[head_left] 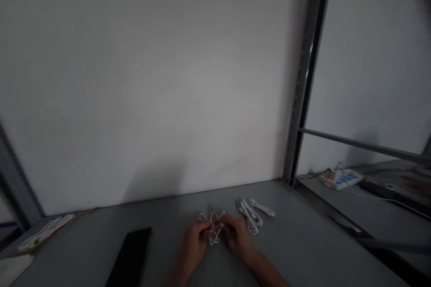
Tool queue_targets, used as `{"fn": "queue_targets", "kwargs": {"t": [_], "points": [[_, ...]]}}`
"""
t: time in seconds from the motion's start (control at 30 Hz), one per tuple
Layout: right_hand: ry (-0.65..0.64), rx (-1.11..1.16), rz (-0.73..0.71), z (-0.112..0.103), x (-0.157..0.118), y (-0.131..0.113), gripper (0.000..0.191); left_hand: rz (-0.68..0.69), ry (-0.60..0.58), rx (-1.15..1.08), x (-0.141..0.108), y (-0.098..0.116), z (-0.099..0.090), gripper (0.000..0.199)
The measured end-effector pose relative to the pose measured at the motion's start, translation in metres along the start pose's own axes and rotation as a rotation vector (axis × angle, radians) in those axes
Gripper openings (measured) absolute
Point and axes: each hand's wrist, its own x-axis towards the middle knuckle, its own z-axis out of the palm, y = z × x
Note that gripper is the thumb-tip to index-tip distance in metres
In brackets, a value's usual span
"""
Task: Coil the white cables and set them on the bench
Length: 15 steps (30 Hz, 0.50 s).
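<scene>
Low in the middle of the head view, a white cable (214, 238) is held between my two hands, just above the grey tabletop. My left hand (196, 238) has its fingers closed on the left side of the cable. My right hand (238, 236) pinches it from the right, and white connector ends show between the fingertips. Loose loops stick up beyond the fingers. To the right of my right hand lie bundled white cables (249, 215), folded and apart from it. The dim light hides fine detail at the fingertips.
A black flat slab-like object (130, 258) lies left of my hands. More white cables (47, 232) and a red-yellow wire sit at the far left. Beyond the metal post (305, 80) on the right is a power strip (342, 179) with a lit red light.
</scene>
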Motion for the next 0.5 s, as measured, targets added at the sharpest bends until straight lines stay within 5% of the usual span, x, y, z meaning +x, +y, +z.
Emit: {"fn": "queue_targets", "kwargs": {"t": [0.5], "points": [[0.032, 0.041, 0.014, 0.0, 0.001, -0.002, 0.029, 0.075, -0.041, 0.104, 0.001, -0.01, 0.005, 0.027]]}}
